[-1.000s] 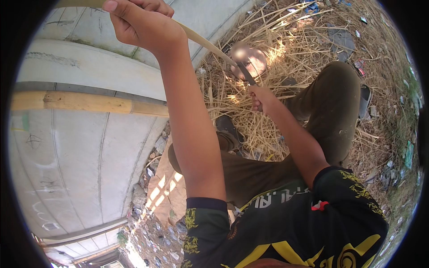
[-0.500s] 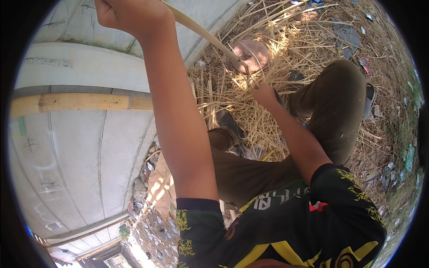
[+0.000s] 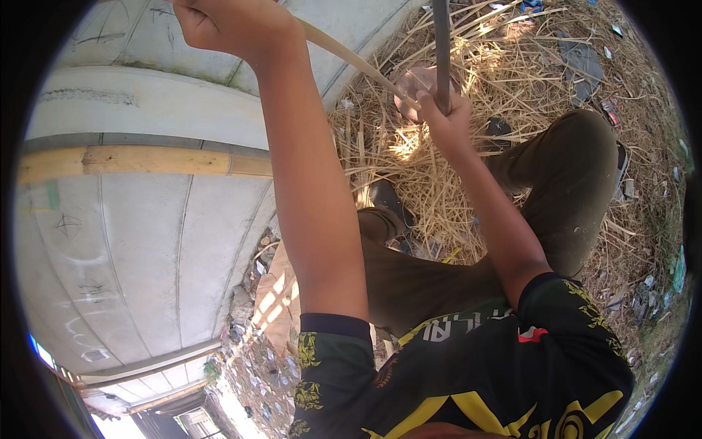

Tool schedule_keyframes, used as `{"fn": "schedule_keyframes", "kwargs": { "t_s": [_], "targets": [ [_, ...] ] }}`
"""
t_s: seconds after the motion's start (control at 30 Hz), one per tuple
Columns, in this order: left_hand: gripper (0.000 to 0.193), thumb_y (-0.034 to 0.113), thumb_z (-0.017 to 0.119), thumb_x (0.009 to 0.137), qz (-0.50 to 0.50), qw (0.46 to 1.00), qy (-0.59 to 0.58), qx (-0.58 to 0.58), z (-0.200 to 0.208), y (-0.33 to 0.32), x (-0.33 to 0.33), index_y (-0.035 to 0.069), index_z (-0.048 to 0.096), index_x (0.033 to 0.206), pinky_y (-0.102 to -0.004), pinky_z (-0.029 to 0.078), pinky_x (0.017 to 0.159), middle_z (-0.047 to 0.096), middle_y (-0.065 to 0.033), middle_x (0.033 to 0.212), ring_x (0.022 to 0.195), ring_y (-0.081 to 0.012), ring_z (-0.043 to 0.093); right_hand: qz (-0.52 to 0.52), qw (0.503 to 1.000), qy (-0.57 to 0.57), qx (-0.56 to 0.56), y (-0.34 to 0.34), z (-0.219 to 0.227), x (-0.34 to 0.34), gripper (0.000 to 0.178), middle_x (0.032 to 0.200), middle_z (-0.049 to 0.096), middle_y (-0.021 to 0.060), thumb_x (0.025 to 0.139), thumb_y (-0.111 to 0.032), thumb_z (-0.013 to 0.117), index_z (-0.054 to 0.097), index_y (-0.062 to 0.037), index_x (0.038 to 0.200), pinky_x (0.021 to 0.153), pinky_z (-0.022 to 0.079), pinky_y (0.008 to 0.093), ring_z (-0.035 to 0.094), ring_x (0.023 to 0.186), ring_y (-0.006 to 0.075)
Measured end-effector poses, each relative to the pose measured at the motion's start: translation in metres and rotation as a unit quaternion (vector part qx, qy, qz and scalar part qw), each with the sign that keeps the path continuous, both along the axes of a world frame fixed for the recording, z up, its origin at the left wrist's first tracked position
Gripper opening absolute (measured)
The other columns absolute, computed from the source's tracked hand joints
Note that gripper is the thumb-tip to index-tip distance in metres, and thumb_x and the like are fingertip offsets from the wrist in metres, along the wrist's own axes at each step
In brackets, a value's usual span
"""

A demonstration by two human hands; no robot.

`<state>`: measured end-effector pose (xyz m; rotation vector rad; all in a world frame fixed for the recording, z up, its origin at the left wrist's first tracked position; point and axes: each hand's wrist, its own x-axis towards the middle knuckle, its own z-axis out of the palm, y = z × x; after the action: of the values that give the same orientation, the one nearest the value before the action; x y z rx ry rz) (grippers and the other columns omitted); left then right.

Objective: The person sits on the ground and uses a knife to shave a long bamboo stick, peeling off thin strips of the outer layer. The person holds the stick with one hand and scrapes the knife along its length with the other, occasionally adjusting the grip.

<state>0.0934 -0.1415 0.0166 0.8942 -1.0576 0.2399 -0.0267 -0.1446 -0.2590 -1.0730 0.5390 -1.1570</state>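
My left hand [image 3: 238,25], raised at the top left, is closed in a fist around the upper end of a pale bamboo strip [image 3: 344,53]. The strip slants down to the right, its lower end close by the thumb of my right hand [image 3: 450,123]. My right fingers are wrapped round a knife, whose long dark blade [image 3: 442,51] stands up toward the top edge; its handle is hidden in the palm. Just behind the strip's lower end, a round pinkish-brown block [image 3: 406,95] sits among shavings.
Loose bamboo strips and shavings [image 3: 431,197] cover the ground around my feet. A pale panel wall [image 3: 146,249] with a bamboo pole [image 3: 146,161] along it rises on the left. A flat grey piece [image 3: 581,69] and scattered litter lie to the right. My bent knee [image 3: 585,146] is beside my right arm.
My right hand has come up, and the knife blade now points upward instead of lying low by the strip and block. My left hand still grips the strip.
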Motion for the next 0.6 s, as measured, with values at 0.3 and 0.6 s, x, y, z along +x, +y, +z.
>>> {"fn": "schedule_keyframes", "kwargs": {
  "t_s": [0.3,0.6],
  "targets": [
    [0.067,0.075,0.04,0.096,0.021,0.999,0.043,0.024,0.006,0.008,-0.004,0.009,0.039,0.083,-0.0239,0.022,0.044,0.031,0.0009,0.06,0.046,-0.0101,0.026,0.167,0.854,0.342,0.356,-0.006,-0.151,0.027,0.021,0.058,0.051,0.0094,0.08,-0.014,0.068,0.056,-0.0008,0.07,0.047,0.043,0.0437,0.048,0.044,0.0229],
    [0.06,0.067,0.033,0.102,0.052,0.997,0.058,0.025,0.004,0.012,0.01,0.01,0.038,0.084,-0.0254,0.02,0.046,0.027,0.0011,0.061,0.048,-0.0112,0.021,0.048,0.928,0.369,-0.032,0.016,-0.066,0.027,0.028,0.06,0.061,0.0168,0.082,-0.022,0.071,0.062,0.0046,0.079,0.06,0.052,0.0425,0.065,0.058,0.0263]
  ]
}}
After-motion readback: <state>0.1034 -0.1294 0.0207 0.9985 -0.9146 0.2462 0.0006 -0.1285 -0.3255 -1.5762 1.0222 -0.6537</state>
